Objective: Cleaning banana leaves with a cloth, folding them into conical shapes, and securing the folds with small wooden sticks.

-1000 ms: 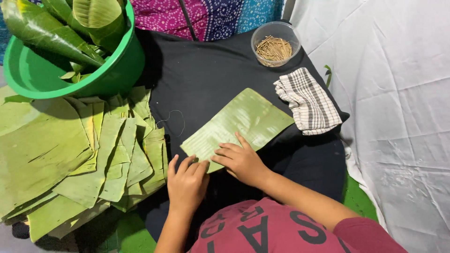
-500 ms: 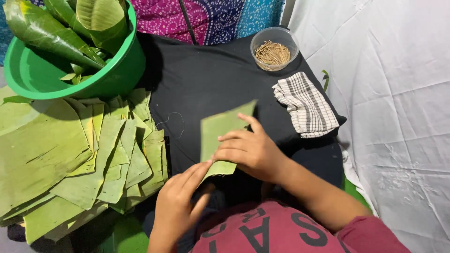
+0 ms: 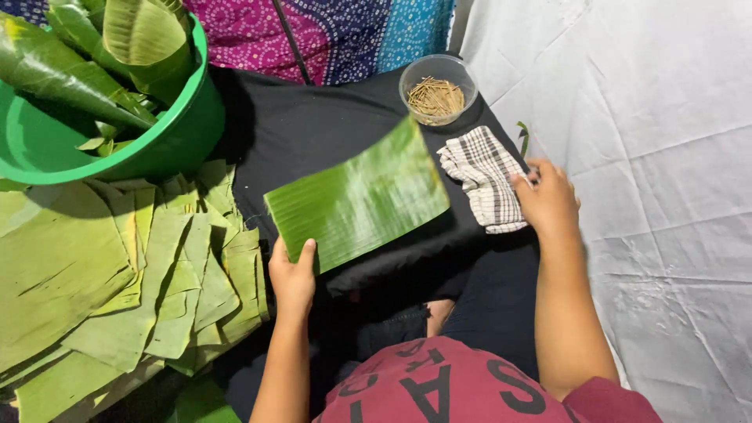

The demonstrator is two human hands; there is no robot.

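Now, leaf piece (image 3: 360,196) (left hand (image 3: 291,274)-held) long axis up-right.

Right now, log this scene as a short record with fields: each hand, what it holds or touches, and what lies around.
left hand: grips the near corner of a glossy green banana leaf piece, held up over the black cloth
right hand: rests on the checked cloth, fingers on its right edge
far side: clear bowl of thin sticks
left side: green tub with rolled leaves; stack of cut leaf pieces below it
right side: white sheet
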